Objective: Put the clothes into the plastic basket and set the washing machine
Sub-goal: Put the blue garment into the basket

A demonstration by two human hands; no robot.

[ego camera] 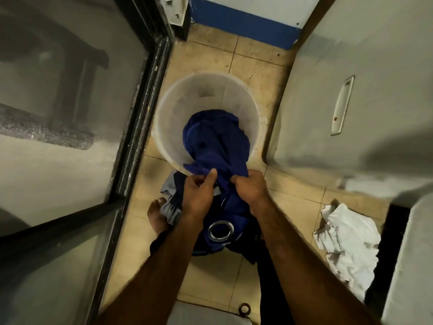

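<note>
Pinching a fold of the blue cloth between thumb and curled fingers, the left hand sits at the near rim of the plastic basket, while the right hand just beside it is closed in a fist round a bunched handful of the same fabric. The cloth is soft, deep blue and heavily creased. Its upper part lies heaped inside the basket, and the rest spills over the near rim and down between the forearms, where a shiny metal eyelet is set into it. The basket is round, of cloudy translucent white plastic with smooth walls, and stands on the floor of worn beige tiles with dark specks. Under the left wrist a pleated pale grey garment lies against the basket's base, touching a bare foot. A crumpled white cloth lies on the tiles well to the right. A glass door with a dusty black frame hems the basket in on the left, and a pale grey appliance with a recessed oblong handle crowds it on the right. A blue band runs along the wall beyond
</note>
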